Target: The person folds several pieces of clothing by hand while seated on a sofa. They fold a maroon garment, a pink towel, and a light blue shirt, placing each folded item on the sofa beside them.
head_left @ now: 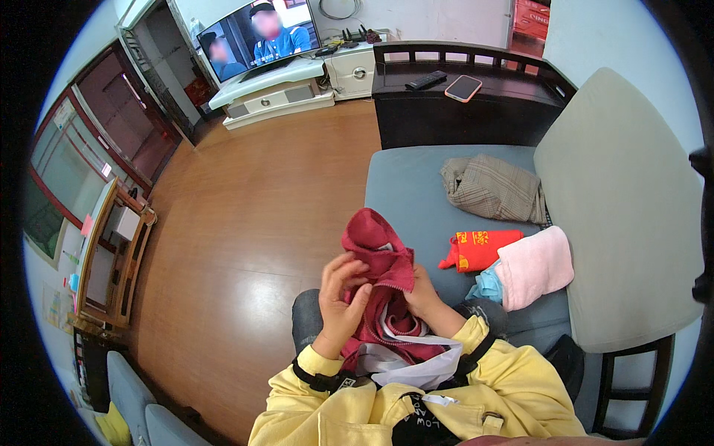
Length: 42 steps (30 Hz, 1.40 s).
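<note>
A dark red zip-up jacket [378, 256] with a grey-white lining lies bunched over my lap, its upper part raised between my hands. A small pale label shows inside the collar area. At the jacket's left side is my left hand [342, 297], its fingers bent and apart, the thumb away from them; it is close to the cloth without gripping it. My right hand [425, 299] holds the jacket's right edge near the zip, with its fingertips partly hidden by the fabric.
To my right on the blue-grey sofa seat [409, 175] lie a checked brown garment [491, 187], a red-and-yellow folded cloth [483, 250] and a pink folded towel [537, 266] over light-blue cloth. A phone [463, 88] and a remote [426, 80] rest on the dark armrest box. A television [256, 37] stands beyond.
</note>
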Each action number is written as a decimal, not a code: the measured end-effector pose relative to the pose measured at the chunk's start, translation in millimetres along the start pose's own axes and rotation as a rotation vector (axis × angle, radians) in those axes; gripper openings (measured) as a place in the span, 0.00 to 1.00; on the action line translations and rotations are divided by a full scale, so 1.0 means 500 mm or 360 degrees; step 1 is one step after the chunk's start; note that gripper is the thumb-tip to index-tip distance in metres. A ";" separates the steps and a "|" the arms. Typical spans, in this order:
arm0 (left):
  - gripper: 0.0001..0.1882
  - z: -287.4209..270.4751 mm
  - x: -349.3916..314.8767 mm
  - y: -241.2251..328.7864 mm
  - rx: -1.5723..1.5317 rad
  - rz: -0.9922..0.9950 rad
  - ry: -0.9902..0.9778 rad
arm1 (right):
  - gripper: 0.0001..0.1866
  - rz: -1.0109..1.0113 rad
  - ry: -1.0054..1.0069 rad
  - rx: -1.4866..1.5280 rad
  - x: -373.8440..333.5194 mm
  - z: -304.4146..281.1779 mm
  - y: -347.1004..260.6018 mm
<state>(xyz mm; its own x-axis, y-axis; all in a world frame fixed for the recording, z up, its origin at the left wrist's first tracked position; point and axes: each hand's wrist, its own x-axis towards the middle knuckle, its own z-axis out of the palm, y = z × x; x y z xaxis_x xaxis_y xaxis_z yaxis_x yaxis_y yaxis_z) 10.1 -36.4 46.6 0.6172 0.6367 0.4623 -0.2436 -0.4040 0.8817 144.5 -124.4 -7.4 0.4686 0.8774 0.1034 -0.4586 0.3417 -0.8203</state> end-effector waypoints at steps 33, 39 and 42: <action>0.15 -0.112 -0.018 -0.052 -0.0920 -0.1039 -0.0055 | 0.22 0.0649 -0.0119 0.0462 0.007 -0.018 -0.003; 0.26 -0.094 -0.025 -0.044 -0.0848 -0.1098 -0.0372 | 0.25 0.0555 -0.0277 0.0166 -0.003 -0.014 0.000; 0.25 -0.097 -0.025 -0.043 -0.0848 -0.1125 -0.0442 | 0.27 0.0558 -0.0280 0.0069 -0.004 -0.018 0.005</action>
<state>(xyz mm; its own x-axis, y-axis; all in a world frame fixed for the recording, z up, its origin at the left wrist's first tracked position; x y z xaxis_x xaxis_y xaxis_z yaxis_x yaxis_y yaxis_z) -28.9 -3.8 26.3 0.8937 0.4119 -0.1776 -0.0118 0.4173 0.9087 149.3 -128.6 -14.6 0.1431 0.9864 -0.0806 -0.6011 0.0219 -0.7989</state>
